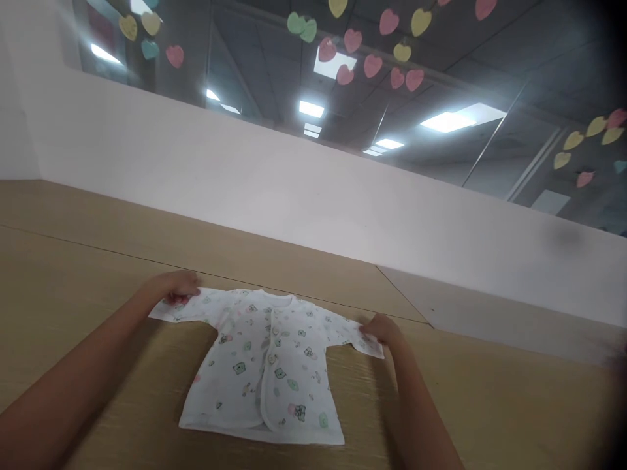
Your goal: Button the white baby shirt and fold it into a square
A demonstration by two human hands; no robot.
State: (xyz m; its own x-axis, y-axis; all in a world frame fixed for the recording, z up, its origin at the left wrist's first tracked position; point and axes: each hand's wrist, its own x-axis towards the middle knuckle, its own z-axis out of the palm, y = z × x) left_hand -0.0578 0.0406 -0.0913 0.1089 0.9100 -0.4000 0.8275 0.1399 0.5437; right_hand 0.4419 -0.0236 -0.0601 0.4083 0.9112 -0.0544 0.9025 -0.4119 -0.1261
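A small white baby shirt (pixel 289 372) with a print of little green and pink figures lies spread out, front side up, its sleeves stretched to both sides. Its front opening runs down the middle, slightly overlapped. At the left sleeve, near the cuff, my left hand (pixel 179 285) is closed with the fabric between its fingers. My right hand (pixel 383 328) pinches the other sleeve close to its cuff. Some fingertips of both hands are hidden by the hands themselves.
Beneath the shirt is a wood-coloured tabletop (pixel 122 241) with a thin seam across it. A low white wall (pixel 294 202) borders its far side. Above stands a glass pane with heart-shaped paper notes (pixel 353 40), reflecting ceiling lights.
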